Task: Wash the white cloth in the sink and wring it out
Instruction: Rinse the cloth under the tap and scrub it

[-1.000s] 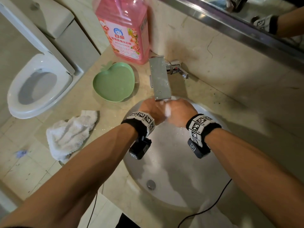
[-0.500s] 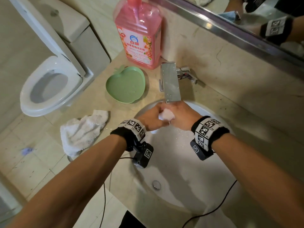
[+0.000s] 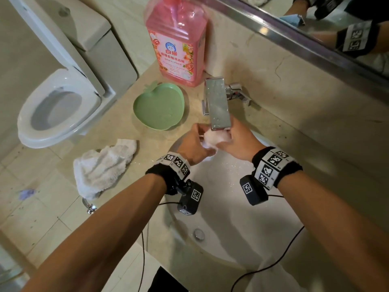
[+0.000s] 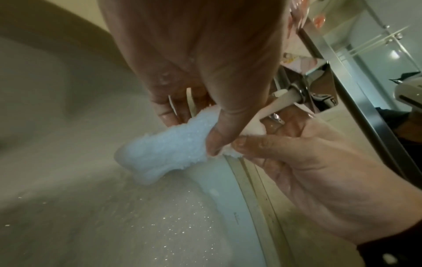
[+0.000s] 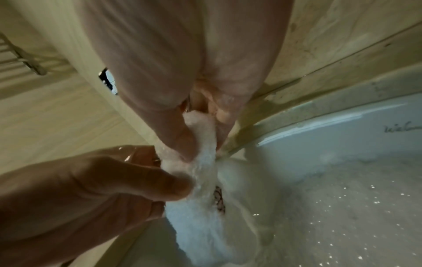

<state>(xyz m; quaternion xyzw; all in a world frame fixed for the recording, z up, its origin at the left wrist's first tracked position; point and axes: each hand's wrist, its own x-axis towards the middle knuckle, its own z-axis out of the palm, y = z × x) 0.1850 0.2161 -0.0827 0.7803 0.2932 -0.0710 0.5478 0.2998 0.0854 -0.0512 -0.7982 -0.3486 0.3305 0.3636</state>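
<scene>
A small wet white cloth [image 3: 216, 139] is bunched between both hands under the chrome faucet [image 3: 219, 104], at the back of the white sink [image 3: 231, 218]. My left hand [image 3: 194, 143] pinches its left part; in the left wrist view the cloth [image 4: 169, 153] hangs down from thumb and fingers. My right hand [image 3: 235, 142] grips the other end. Water runs from the spout onto the cloth [image 5: 203, 180] in the right wrist view, where both thumbs press into it. The fingers are mostly hidden behind the cloth.
A second white towel [image 3: 101, 167] lies crumpled on the counter's left edge. A green apple-shaped dish [image 3: 159, 107] and a pink detergent bottle [image 3: 176, 41] stand behind the sink. A toilet [image 3: 56, 108] is to the left, a mirror [image 3: 315, 24] at the back right.
Both hands have shifted slightly up toward the spout, and more of the cloth shows between them. The camera view has drifted, so the scene sits further right and lower in the frame.
</scene>
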